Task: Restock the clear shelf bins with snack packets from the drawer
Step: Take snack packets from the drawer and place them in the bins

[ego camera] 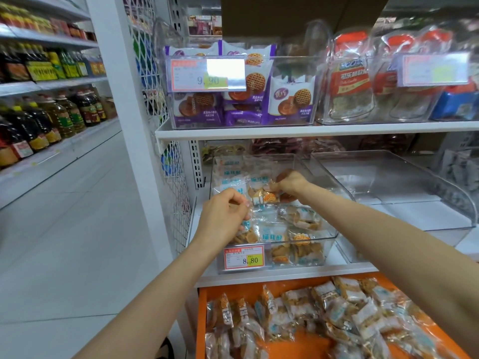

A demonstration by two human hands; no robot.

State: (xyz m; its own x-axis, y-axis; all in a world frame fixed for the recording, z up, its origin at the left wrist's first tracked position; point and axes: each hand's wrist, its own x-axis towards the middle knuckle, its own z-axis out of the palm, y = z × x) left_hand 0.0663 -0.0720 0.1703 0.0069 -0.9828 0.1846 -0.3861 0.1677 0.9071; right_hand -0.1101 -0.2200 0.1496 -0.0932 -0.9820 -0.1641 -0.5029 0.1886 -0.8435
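Both hands reach into the clear bin (334,235) that stands at the left end of the lower white shelf (285,274), with a price tag (243,257) reading 8.80 on its front wall. The right hand (291,183) is deep in the bin, knuckles up. Its fingers are curled tight and pinch the top of an orange-printed packet (268,196) that lies on the heap. The left hand (223,216) sits over the bin's front left corner with its fingers bent inward. They seem to nip the edge of a clear-wrapped packet (246,225), though the glare on the plastic makes that hard to confirm. More loose packets (298,224) fill the bin up to about its front rim. Directly under the shelf, the orange drawer (202,320) is pulled out, and a spread of drawer packets (324,307) of the same kind covers much of its floor. Just beside the stocked bin, to its right, is a second clear bin (388,177). On the shelf above, another bin holds purple biscuit packs (246,99) behind a tag marked 9.90. Oil bottles (59,115) line the aisle shelves at far left.
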